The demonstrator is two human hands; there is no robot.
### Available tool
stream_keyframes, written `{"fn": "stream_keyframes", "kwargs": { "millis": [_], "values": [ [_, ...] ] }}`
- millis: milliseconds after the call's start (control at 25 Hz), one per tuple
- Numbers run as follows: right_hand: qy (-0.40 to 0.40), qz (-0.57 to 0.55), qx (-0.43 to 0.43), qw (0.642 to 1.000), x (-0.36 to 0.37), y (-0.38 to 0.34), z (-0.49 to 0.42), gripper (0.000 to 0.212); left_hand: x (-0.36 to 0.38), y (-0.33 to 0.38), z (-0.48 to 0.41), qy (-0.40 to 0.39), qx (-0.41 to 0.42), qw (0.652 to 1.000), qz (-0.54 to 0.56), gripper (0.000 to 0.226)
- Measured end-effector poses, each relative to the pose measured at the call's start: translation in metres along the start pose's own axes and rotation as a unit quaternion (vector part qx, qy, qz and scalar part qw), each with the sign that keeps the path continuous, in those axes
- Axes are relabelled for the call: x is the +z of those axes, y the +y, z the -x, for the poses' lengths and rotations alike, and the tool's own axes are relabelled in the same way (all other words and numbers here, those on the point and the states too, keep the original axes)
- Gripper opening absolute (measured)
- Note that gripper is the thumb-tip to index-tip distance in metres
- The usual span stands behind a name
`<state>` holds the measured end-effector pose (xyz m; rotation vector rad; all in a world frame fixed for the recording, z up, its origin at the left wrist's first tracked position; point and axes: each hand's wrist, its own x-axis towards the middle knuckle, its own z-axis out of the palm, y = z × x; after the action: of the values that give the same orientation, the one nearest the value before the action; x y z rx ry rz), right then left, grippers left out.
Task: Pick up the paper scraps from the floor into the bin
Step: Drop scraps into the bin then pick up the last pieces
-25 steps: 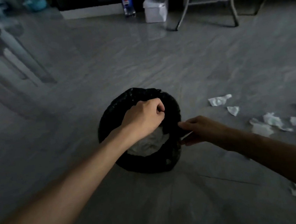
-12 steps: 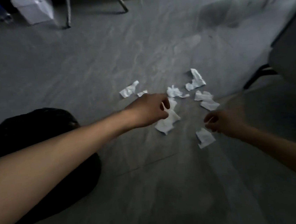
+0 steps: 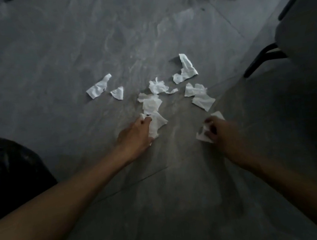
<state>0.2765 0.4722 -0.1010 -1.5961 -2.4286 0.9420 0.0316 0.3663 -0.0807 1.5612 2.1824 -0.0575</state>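
Several white paper scraps lie scattered on the grey floor ahead of me. My left hand [image 3: 136,136] is closed on one crumpled scrap [image 3: 158,122] at the near edge of the pile. My right hand [image 3: 220,133] pinches another scrap [image 3: 203,134] a little to the right. Farther off lie a scrap at the left [image 3: 98,87], a small one [image 3: 118,93], a crumpled one in the middle [image 3: 157,86] and a tall one at the back right [image 3: 186,69]. The bin with its black bag [image 3: 8,170] is at the left edge, beside my left forearm.
A dark chair with a black metal leg [image 3: 260,58] stands at the right, close to the scraps. The grey tiled floor [image 3: 67,41] stretches away behind the pile.
Both hands have come back toward me and closed on scraps: the left on a crumpled piece, the right on the nearest piece. The view has swung further right, away from the bin.
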Motion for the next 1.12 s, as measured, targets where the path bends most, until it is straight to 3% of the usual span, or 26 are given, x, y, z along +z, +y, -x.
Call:
{"fn": "stream_keyframes", "kwargs": {
  "millis": [80, 200, 400, 560, 800, 880, 1000, 1120],
  "values": [
    [0.039, -0.026, 0.059, 0.997, -0.01, 0.015, -0.012, 0.039, 0.013, 0.001, -0.011, 0.026, 0.006, 1.0, 0.003, 0.046],
    [0.043, 0.023, 0.087, 0.995, -0.009, 0.026, -0.018, 0.028, 0.021, 0.003, -0.018, 0.057, 0.007, 0.997, 0.058, 0.019],
    [0.014, 0.043, 0.048, 0.998, 0.0, 0.003, -0.014, 0.017, 0.017, 0.009, -0.01, 0.067, 0.021, 0.995, 0.073, 0.014],
    [-0.033, 0.018, -0.058, 0.998, 0.013, -0.034, 0.005, 0.01, -0.028, 0.021, 0.006, 0.107, 0.033, 0.98, 0.162, 0.006],
    [-0.096, -0.152, -0.033, 0.983, 0.01, -0.135, 0.04, 0.012, -0.143, 0.0, 0.069, 0.189, 0.1, 0.955, 0.203, 0.009],
    [-0.083, -0.221, -0.049, 0.97, 0.007, -0.178, 0.047, 0.01, -0.179, -0.027, 0.108, 0.235, 0.096, 0.945, 0.206, 0.011],
    [-0.069, -0.257, -0.117, 0.957, -0.003, -0.248, 0.054, 0.011, -0.202, -0.083, 0.166, 0.307, 0.049, 0.933, 0.184, 0.007],
    [-0.076, -0.247, -0.212, 0.942, -0.009, -0.335, 0.064, 0.008, -0.191, -0.151, 0.218, 0.318, -0.051, 0.932, 0.164, 0.003]
  ]
}}
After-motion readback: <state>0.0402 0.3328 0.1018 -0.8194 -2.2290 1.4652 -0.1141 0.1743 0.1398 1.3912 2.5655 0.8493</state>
